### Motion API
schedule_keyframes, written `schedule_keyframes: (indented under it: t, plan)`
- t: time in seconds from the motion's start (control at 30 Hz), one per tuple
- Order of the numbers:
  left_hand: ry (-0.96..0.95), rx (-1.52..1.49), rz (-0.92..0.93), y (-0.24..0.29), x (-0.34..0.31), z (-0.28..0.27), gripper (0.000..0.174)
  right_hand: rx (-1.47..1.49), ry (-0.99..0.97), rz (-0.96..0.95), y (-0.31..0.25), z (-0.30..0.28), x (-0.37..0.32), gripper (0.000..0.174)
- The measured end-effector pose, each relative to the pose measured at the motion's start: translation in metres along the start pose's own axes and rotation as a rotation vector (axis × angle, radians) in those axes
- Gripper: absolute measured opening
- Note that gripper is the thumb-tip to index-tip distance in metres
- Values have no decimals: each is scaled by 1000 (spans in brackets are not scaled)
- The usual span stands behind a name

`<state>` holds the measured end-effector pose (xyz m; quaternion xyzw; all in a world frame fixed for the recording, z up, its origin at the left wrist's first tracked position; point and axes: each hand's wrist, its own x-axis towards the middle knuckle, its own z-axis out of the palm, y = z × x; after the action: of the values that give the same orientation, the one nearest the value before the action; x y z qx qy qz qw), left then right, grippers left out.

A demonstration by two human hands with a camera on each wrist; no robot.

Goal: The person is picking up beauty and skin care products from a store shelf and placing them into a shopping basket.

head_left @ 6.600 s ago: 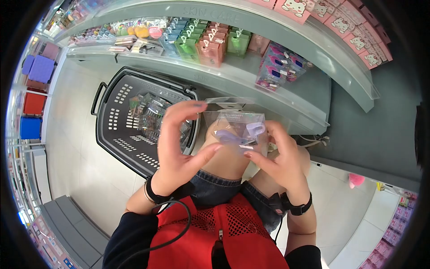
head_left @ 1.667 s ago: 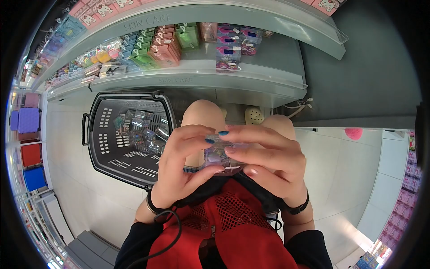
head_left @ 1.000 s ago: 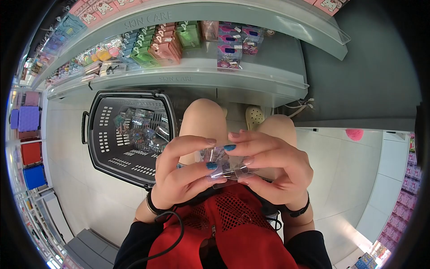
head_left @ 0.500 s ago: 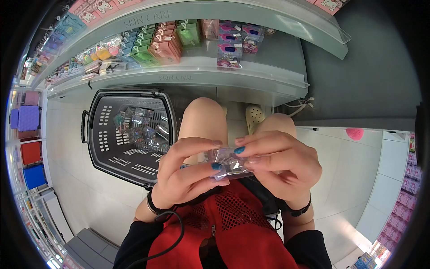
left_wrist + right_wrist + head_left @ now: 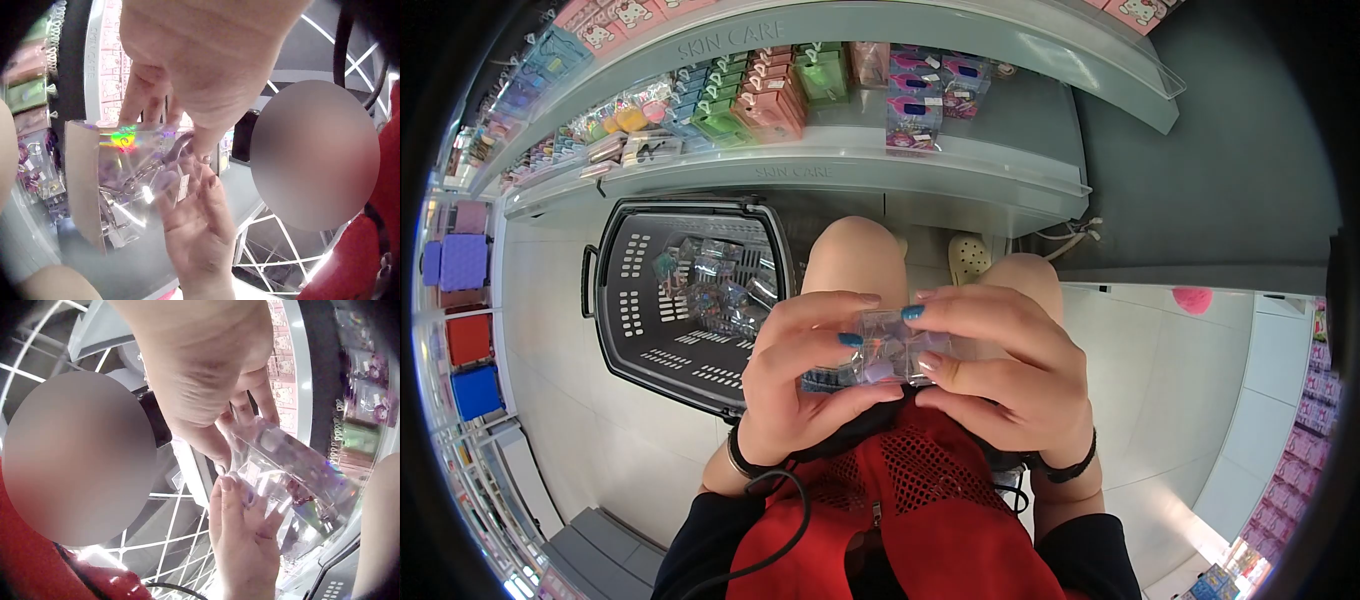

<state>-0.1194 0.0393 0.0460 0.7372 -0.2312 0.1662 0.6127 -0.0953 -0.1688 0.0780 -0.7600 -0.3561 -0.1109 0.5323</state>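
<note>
A clear plastic package (image 5: 887,350) with pale purple parts inside lies between the two hands, above the lap. The left hand (image 5: 800,370) pinches its left side between thumb and fingers. On its right side, the right hand (image 5: 1015,365) holds it with fingers over the top and thumb below. In the left wrist view the clear package (image 5: 134,169) shows a shiny rainbow sticker, a white label and a purple curved piece. The right wrist view shows the transparent package (image 5: 300,475) stretching away from the fingers.
A dark grey basket (image 5: 670,350) with several clear packages (image 5: 725,290) stands on the floor at the left. Ahead runs a grey shelf (image 5: 960,180) bearing green, pink and blue pouches (image 5: 770,110) and purple packs (image 5: 915,110). Cables (image 5: 1070,235) lie by the shelf's right end.
Over the last second the package has been turned in the hands, and its purple parts show more plainly now. The right hand has shifted slightly left since half a second ago. The basket has stayed put.
</note>
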Motion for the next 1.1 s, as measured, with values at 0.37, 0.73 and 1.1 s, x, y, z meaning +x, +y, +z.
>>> schedule_keyframes:
  t: [0.37,0.73,1.1]
  plan:
    - [-124,49,-163,-7,14,4,51,-52,-41,132,21,-10,-1,19]
    - [87,38,-339,-36,2,-39,37,69,809,753,156,-104,-6,19]
    - [57,100,-448,-76,-32,-52,39,-879,272,414,328,-147,47,36]
